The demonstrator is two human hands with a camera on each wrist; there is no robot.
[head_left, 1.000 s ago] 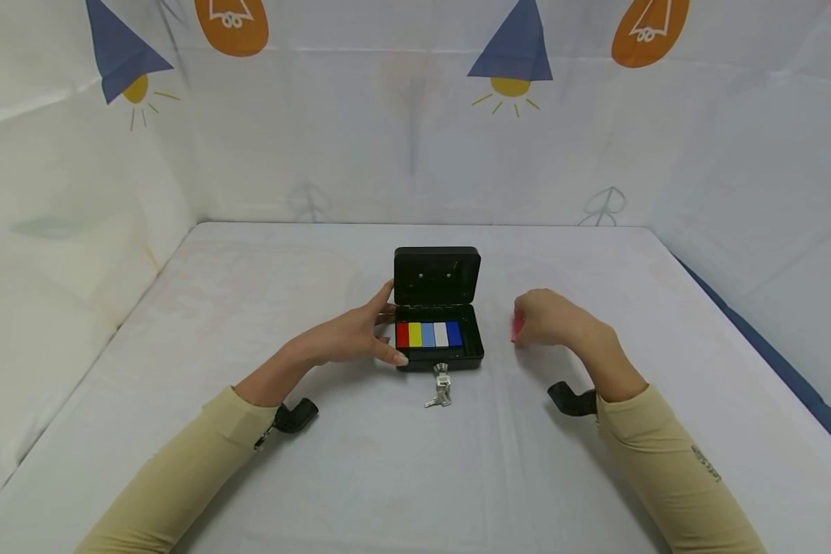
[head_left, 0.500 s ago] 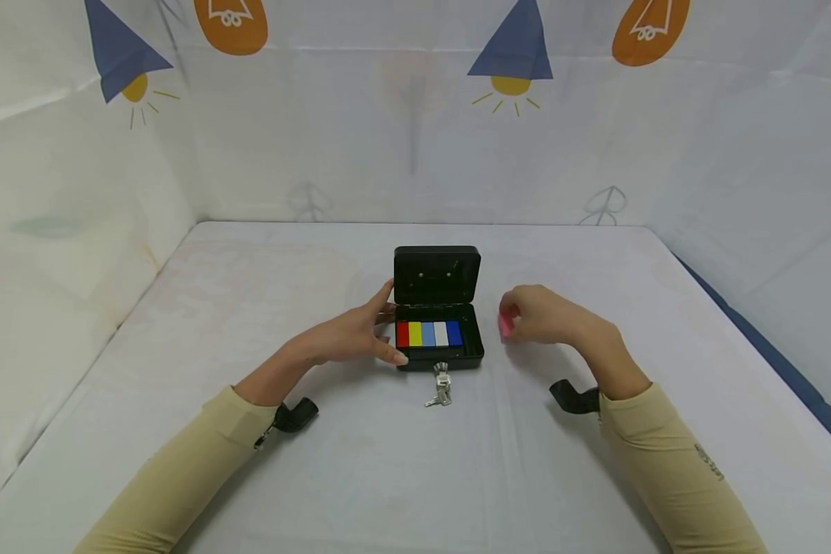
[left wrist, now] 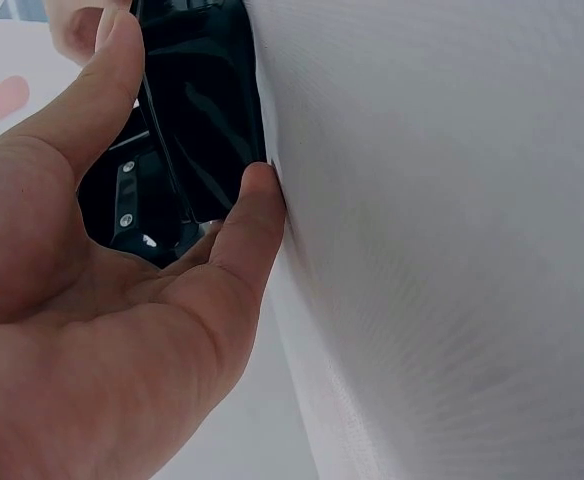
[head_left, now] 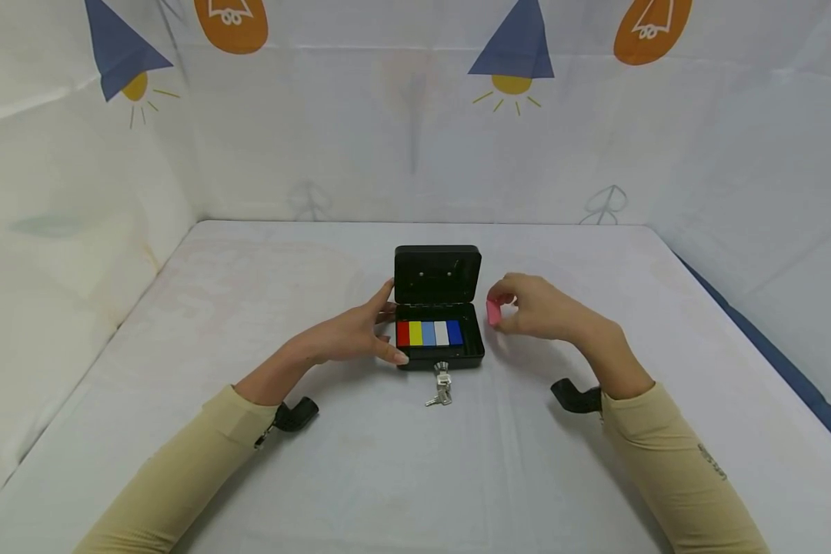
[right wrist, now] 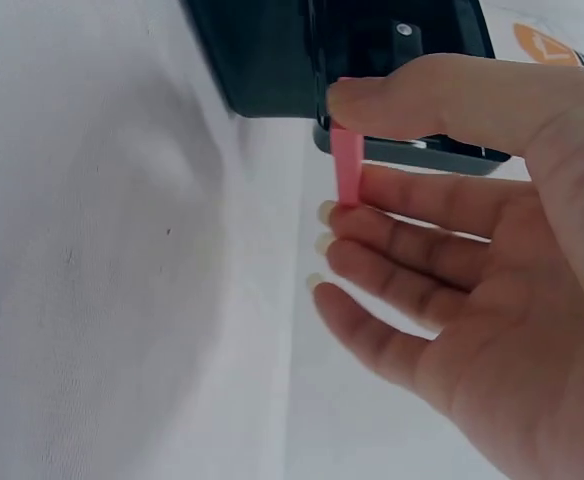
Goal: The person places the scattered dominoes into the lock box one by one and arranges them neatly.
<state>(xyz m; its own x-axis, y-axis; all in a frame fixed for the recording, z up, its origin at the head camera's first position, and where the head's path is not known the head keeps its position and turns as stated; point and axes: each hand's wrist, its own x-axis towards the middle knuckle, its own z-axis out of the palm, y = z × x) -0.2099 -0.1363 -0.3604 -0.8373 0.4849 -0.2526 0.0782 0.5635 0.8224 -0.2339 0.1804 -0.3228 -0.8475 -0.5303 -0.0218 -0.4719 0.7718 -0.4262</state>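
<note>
A black metal cash box point(head_left: 467, 362) stands on the white table with its lid point(head_left: 436, 269) raised. Inside lies a row of red point(head_left: 403, 334), yellow, light blue, white and dark blue blocks. My left hand point(head_left: 349, 335) holds the box's left side, thumb at the front corner and fingers along the side; the left wrist view shows a fingertip low beside its wall. Just right of the box, my right hand point(head_left: 540, 308) pinches a pink block point(right wrist: 348, 165) between thumb and fingers, the lower fingers spread loosely. Keys point(head_left: 443, 391) hang from the lock at the front.
White cloth covers the table point(head_left: 388, 477), which backs onto a white fabric wall point(head_left: 318, 138) printed with lamps and bulbs. Fabric walls also rise left and right. Black wrist cameras point(head_left: 295, 415) stick out inward from both sleeves.
My right hand has moved left and slightly away from me with the pink block, closer to the box. The left hand and the box have stayed put.
</note>
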